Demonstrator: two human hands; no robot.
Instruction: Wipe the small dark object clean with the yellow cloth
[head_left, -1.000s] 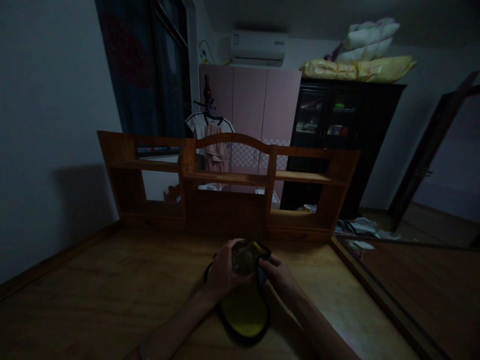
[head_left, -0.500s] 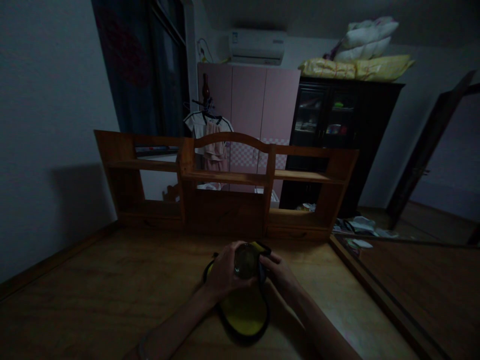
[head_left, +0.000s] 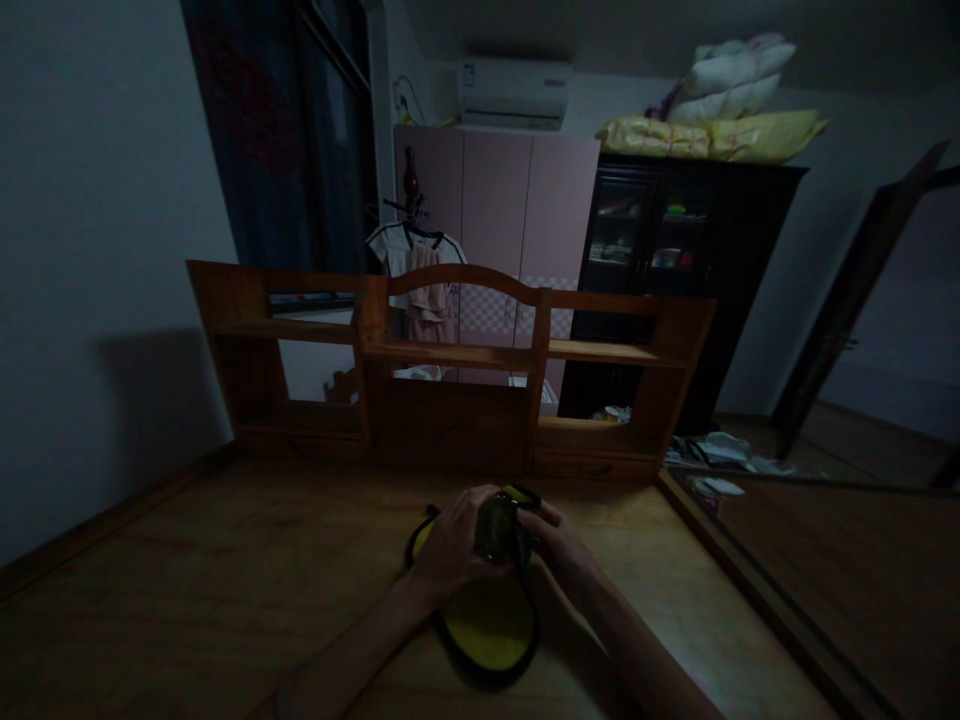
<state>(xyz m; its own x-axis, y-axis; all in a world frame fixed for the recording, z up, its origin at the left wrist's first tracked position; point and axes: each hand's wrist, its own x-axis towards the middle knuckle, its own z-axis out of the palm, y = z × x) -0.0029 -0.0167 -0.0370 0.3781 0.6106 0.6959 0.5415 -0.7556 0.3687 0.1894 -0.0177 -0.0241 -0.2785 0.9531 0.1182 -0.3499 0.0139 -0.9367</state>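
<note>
**Two hands, one dim desk: a round object meets its yellow-lined pouch**

Head camera, low light: the person's left hand (head_left: 450, 548) is curled around a round glassy object (head_left: 496, 525), fingers wrapped over its near side and holding it just above the wooden desk (head_left: 225, 580). The right hand (head_left: 559, 540) is closed narrowly on the black rim at the far end of a yellow-lined pouch (head_left: 487, 630), touching the object from the other side. The rest of the pouch lies flat on the desk between the forearms, its yellow inside facing up. Behind the hands stands a wooden shelf unit (head_left: 450, 350). Beyond it are a pink wardrobe (head_left: 517, 220), a dark glass-fronted cabinet (head_left: 675, 250) topped with bedding (head_left: 720, 120), and an air conditioner (head_left: 514, 92) on the wall.

The work in hand appears to be bringing object and pouch rim together. To do it well, the left hand should keep its full wrap, since a smooth round body may slip. The right hand should hold the rim taut and lifted, so that the soft fabric does not fold under. Keeping both low over the desk would limit any fall. In this gloom, touch is probably a better guide than sight.
</note>
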